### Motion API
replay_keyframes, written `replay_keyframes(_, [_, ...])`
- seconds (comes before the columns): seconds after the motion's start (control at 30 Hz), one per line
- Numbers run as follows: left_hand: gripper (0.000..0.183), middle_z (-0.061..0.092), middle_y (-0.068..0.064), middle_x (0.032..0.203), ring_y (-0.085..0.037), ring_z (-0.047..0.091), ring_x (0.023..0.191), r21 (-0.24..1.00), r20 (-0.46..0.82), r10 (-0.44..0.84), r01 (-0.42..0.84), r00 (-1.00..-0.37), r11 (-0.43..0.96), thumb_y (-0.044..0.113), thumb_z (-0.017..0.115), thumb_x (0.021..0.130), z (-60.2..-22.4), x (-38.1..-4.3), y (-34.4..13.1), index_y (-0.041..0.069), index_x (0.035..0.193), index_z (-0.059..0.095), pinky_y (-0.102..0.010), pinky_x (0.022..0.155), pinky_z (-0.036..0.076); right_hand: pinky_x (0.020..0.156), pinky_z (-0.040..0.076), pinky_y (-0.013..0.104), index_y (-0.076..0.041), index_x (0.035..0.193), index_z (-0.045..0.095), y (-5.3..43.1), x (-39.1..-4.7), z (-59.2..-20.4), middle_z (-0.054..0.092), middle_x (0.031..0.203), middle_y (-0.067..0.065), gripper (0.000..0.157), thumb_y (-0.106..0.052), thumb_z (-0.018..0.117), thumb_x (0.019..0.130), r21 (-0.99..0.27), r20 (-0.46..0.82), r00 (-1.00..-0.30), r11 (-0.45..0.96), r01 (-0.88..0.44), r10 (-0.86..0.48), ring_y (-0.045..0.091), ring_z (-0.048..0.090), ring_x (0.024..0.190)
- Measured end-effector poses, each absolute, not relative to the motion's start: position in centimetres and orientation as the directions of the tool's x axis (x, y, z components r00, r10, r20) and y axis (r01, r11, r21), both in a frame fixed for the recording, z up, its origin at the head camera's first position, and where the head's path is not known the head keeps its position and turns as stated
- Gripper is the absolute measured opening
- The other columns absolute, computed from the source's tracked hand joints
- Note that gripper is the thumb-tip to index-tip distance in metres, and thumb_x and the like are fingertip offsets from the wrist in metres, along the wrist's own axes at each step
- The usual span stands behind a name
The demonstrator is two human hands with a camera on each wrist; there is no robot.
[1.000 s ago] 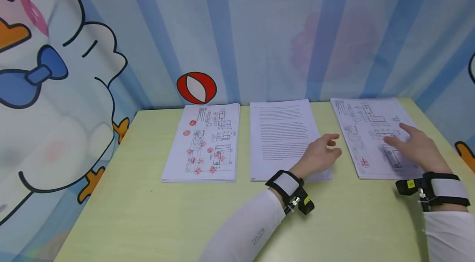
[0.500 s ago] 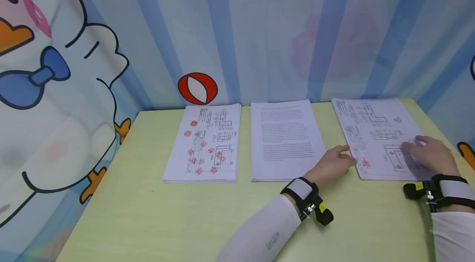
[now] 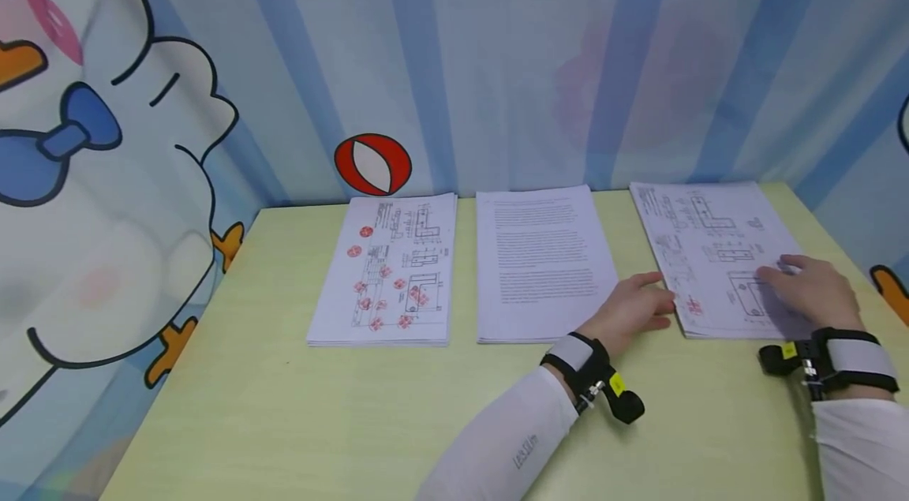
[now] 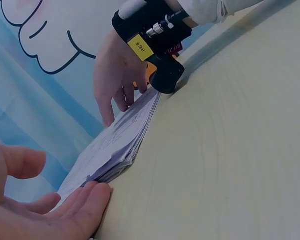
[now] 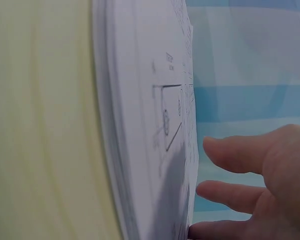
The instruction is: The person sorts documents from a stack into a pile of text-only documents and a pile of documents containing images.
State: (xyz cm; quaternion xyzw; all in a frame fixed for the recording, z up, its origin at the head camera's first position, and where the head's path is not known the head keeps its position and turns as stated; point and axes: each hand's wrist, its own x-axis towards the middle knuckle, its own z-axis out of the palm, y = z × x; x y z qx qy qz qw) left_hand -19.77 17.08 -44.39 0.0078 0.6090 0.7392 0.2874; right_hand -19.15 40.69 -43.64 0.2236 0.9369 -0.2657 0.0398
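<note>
On the right of the table lies a stack of paper [image 3: 717, 248] printed with technical drawings and one red stamp mark. My left hand [image 3: 628, 310] is at its left edge, fingertips against the sheets' side in the left wrist view, fingers [image 4: 85, 205] fairly straight and thumb raised. Over the stack's right side is my right hand [image 3: 817, 292]. In the right wrist view its thumb and fingers [image 5: 234, 195] are spread, and nothing is pinched between them. Some of its fingers are hidden in the head view. Several sheets show as layers along the stack's edge [image 5: 110, 130].
A stack of text pages [image 3: 543, 264] lies in the middle, just left of my left hand. Farther left is a stack of drawings with several red stamps [image 3: 387, 272]. The pale table [image 3: 284, 422] ends at a blue striped curtain [image 3: 497, 67].
My left hand has moved right, from above the text pages to the drawing stack's left edge. My right hand has shifted toward the stack's right side and lower. The stack itself looks unmoved.
</note>
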Motion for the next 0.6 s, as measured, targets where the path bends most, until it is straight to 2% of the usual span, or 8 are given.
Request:
replay_keyframes(0.2, [0.053,0.066,-0.011,0.096,-0.018,0.062,0.089,0.89,-0.358,0.421,-0.441,-0.833,-0.116,0.004,0.059,0.083,-44.26,-19.93,17.03,0.004,0.135,0.046,-0.044,0.091,0.052,0.081,0.038,0.064,0.018,0.137,0.023,40.48,-18.74,-43.09,0.031,0.128,0.049,0.077,-0.043,0.04,0.094,-0.486,-0.19,-0.919,0.78,0.394,0.346,0.056,0.041,0.103])
replay_keyframes(0.43, [0.05,0.068,-0.012,0.101,-0.023,0.065,0.091,0.885,-0.373,0.396,-0.45,-0.839,-0.121,0.006,0.056,0.087,-44.02,-20.1,17.36,0.003,0.136,0.044,-0.045,0.09,0.052,0.076,0.039,0.061,0.019,0.134,0.03,40.15,-18.57,-42.89,0.036,0.125,0.048,0.076,-0.044,0.04,0.093,-0.478,-0.158,-0.945,0.815,0.327,0.286,0.056,0.043,0.1])
replay_keyframes(0.6, [0.034,0.069,-0.013,0.103,-0.026,0.066,0.094,0.887,-0.359,0.42,-0.445,-0.833,-0.125,0.005,0.053,0.09,-44.27,-20.26,17.36,0.002,0.124,0.055,-0.047,0.09,0.051,0.069,0.041,0.055,0.019,0.132,0.034,39.74,-18.74,-42.9,0.041,0.122,0.047,0.071,-0.04,0.041,0.094,-0.457,-0.133,-0.949,0.832,0.314,0.285,0.056,0.046,0.098])
